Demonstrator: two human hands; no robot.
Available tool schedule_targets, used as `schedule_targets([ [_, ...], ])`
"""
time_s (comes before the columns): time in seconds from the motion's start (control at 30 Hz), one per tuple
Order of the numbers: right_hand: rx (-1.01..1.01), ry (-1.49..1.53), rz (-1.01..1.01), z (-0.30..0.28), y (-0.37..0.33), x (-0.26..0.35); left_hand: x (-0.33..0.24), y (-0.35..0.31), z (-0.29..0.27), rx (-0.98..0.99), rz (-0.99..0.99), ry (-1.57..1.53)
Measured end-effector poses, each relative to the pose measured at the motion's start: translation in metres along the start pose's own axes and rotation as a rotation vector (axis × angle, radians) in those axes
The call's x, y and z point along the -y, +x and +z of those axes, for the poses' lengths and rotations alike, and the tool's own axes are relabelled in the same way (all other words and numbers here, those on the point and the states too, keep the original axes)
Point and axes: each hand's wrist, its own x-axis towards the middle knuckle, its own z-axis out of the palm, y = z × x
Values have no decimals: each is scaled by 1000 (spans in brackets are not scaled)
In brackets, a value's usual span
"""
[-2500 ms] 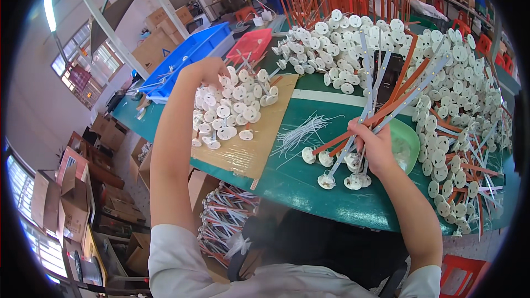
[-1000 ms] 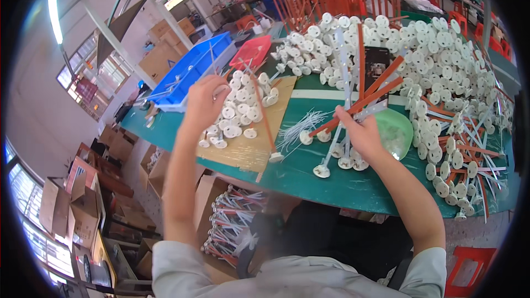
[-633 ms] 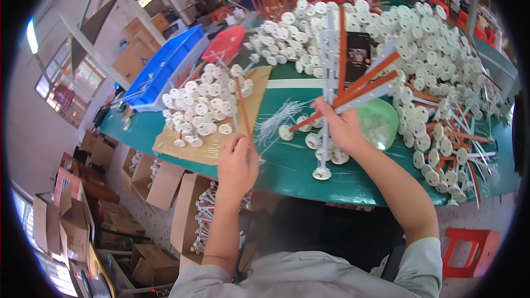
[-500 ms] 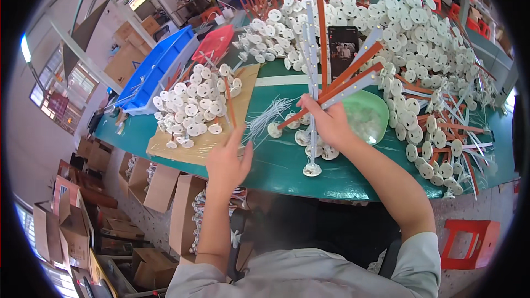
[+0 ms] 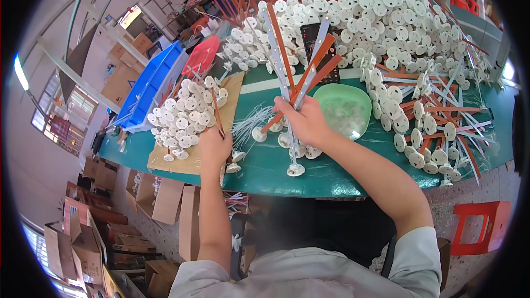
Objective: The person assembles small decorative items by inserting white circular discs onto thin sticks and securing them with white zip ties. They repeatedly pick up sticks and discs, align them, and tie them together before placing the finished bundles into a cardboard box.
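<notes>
The fanned bundle of strips (image 5: 280, 69) in the right hand (image 5: 302, 121) could slip or splay if that grip eases, since the strips cross at different angles and bear white discs (image 5: 296, 170) at their lower ends, just below the hand; the brown strip (image 5: 217, 111) at the left hand (image 5: 215, 146) could snag in the disc pile (image 5: 182, 124) just beyond that hand, as its upper end lies against it; the thin white ties (image 5: 254, 124), loose between the hands, could catch on a disc and be dragged along; the bundle's upper ends, reaching in front of the phone (image 5: 309, 34) beyond the right hand, might knock it if swung.

The hands are well apart; the right fingers are clamped round the bundle where the strips cross, its forearm slanting in from the lower right with the elbow bent; the left fingers are curled round the brown strip, its forearm rising almost straight from the lower edge; two discs sit just right of the left hand, and whether they belong to what it holds I cannot tell.
</notes>
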Motion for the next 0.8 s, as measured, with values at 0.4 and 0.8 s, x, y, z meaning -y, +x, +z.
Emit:
schedule_targets([
  [0.4,27,205,81,20,6,36,17,-27,-15,-8,-182,-957],
  [0.8,220,-53,198,46,-168,97,-56,-203,-14,296,177,-1497],
])
